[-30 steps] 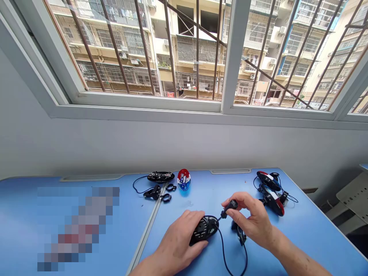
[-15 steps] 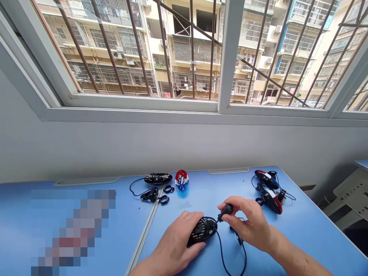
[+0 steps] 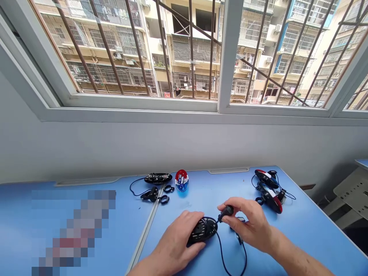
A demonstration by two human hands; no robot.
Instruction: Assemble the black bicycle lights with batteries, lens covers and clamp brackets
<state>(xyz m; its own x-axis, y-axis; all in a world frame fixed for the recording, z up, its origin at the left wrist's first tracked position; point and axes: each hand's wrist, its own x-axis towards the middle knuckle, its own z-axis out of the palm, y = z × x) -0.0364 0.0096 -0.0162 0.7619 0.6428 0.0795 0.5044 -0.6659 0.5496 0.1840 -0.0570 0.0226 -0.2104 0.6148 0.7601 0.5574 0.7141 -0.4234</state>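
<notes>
My left hand (image 3: 181, 239) is wrapped around a black oval device (image 3: 202, 231), holding it on the blue table with its slotted side up. A thin black cable (image 3: 222, 251) runs from its right end and loops toward the table's near edge. Between the thumb and fingers of my right hand (image 3: 248, 224) is a short screwdriver with a black handle (image 3: 227, 211). It leans over the device's right end, its tip touching or very near the casing. A small black part (image 3: 239, 238) on the cable lies under my right hand, partly hidden.
At the back left sit another black oval device (image 3: 158, 178), a black clamp-like piece (image 3: 150, 194) and black rings (image 3: 164, 199). A red-and-blue container (image 3: 181, 181) stands beside them. Red-and-black devices with cables (image 3: 269, 193) lie at the right. A seam (image 3: 145, 234) crosses the blue table.
Hardly anything differs. My right hand and the screwdriver have shifted very slightly; my left hand keeps its place on the device.
</notes>
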